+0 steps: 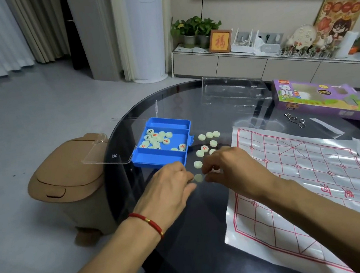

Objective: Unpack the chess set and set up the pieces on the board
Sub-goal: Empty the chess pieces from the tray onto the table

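One head-worn camera looks forward and down, close over the dark round table (210, 235), room beyond.

board (317, 177): right edge cut off; right hand (231, 168) fingers' grip hidden

Glossy dark glass table (188, 238), blue plastic tray (172, 158), shiny crinkled plastic board sheet (307, 188)

Left grip (169, 183) and right grip (226, 167) curled, fingertips close
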Action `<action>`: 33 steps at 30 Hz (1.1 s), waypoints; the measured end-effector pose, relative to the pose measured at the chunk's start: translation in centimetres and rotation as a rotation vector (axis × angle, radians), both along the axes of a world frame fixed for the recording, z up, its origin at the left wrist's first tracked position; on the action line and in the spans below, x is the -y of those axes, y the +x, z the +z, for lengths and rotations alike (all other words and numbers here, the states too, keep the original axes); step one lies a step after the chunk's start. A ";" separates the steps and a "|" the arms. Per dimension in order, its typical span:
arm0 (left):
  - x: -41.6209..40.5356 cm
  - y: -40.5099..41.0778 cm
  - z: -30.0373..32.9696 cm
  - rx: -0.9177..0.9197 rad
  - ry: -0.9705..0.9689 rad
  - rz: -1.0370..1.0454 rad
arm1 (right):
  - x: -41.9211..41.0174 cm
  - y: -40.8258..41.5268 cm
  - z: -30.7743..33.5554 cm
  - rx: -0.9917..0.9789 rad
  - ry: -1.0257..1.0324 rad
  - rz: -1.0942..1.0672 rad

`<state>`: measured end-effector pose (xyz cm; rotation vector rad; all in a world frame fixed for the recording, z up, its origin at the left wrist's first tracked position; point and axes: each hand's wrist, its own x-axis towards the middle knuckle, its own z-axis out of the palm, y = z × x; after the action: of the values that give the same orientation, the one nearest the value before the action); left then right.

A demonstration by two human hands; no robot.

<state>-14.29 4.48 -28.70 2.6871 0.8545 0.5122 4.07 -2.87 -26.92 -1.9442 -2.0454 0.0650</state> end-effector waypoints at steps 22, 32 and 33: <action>-5.0 -1.7 1.2 -0.283 0.088 0.477 | -13.4 -0.4 3.0 0.266 -0.385 0.134; -4.6 -1.5 1.6 -0.310 0.055 0.493 | -14.1 -0.3 3.4 0.148 -0.404 0.131; -4.6 -1.5 1.6 -0.313 0.060 0.492 | -14.1 -0.3 3.4 0.129 -0.399 0.127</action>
<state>-15.76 9.08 -27.12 2.6409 1.6303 0.2125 3.75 11.22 -23.49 -2.0821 -2.3873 0.4170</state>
